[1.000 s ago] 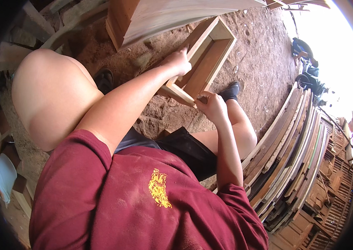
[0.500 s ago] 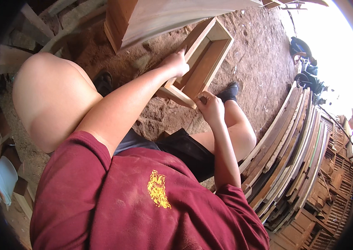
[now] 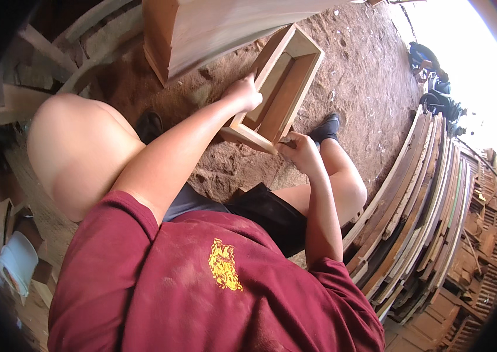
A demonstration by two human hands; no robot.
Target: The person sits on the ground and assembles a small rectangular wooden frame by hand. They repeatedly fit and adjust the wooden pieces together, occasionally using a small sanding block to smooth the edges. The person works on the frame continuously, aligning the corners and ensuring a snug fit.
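Observation:
An open wooden box frame (image 3: 295, 64) lies on the reddish dirt floor in front of my knees. My left hand (image 3: 243, 94) grips its left side wall near the closest corner. My right hand (image 3: 297, 146) is closed at the frame's near right corner, pressing something small against the wood; what it holds is hidden by the fingers. My maroon shirt (image 3: 213, 281) fills the lower part of the view.
A large pale wooden cabinet (image 3: 213, 29) stands just behind the frame at the top. Several long planks (image 3: 418, 199) are stacked on edge at the right. Wood offcuts and a white container (image 3: 16, 261) lie at the left. Machinery (image 3: 433, 76) sits far right.
My right hand has shifted slightly along the frame's near right corner. My left hand keeps its grip on the side wall, and the frame stays in place.

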